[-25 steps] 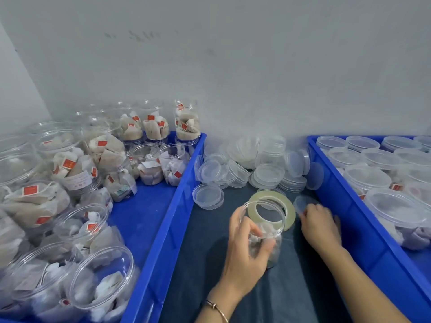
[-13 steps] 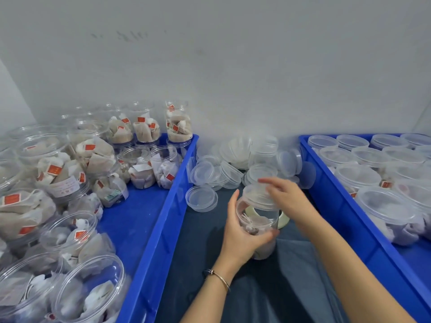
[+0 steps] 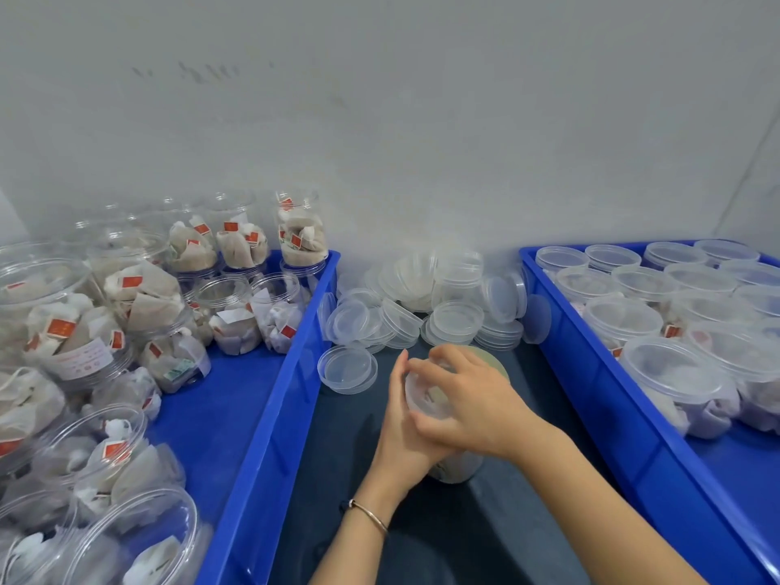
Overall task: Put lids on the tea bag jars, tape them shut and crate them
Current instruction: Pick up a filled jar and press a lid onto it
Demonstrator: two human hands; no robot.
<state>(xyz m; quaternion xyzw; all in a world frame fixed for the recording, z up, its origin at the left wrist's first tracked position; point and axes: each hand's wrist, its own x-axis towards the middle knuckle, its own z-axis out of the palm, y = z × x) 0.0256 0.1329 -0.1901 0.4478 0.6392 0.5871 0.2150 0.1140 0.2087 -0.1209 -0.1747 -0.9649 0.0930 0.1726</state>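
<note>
Between two blue plastic crates [image 3: 270,420], on the dark table [image 3: 485,538], the left hand [image 3: 407,432] grips a clear plastic tea bag jar [image 3: 458,468]. Above it, the right hand [image 3: 475,401] curls over the round transparent lid [image 3: 424,401], pressing it onto the jar's mouth.

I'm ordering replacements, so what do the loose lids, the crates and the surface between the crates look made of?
Loose lids: clear, slightly frosted thin plastic, since you see stacked rims through them. Crates, such as the left one: opaque blue moulded plastic with a soft sheen along the rim. Surface between them: dark and matte with faint creases, probably cloth, though that is uncertain.
</note>
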